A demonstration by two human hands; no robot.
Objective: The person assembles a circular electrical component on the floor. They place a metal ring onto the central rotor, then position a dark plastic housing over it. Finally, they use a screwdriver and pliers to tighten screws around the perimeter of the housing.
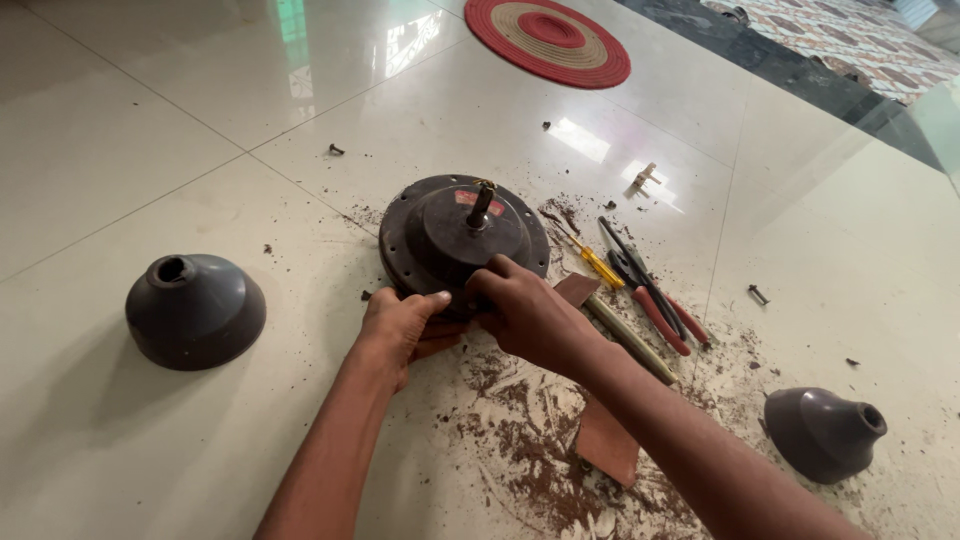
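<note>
Both hands, left hand (400,322) and right hand (525,312), pinch the near rim of the fan motor (455,235), its shaft (480,205) pointing up, 2 grips side by side.

Both hands grip the near rim of a dark round fan motor (455,235) on the tiled floor (150,150): left hand (400,325) with thumb on top, right hand (525,310) fingertips pressed beside it. Just right of those fingers lie a yellow-handled screwdriver (598,265) and red-handled pliers (655,300); rusty dust (530,460) spreads below.

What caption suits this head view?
Both hands grip a dusty round dark metal fan motor on white tiles.
</note>
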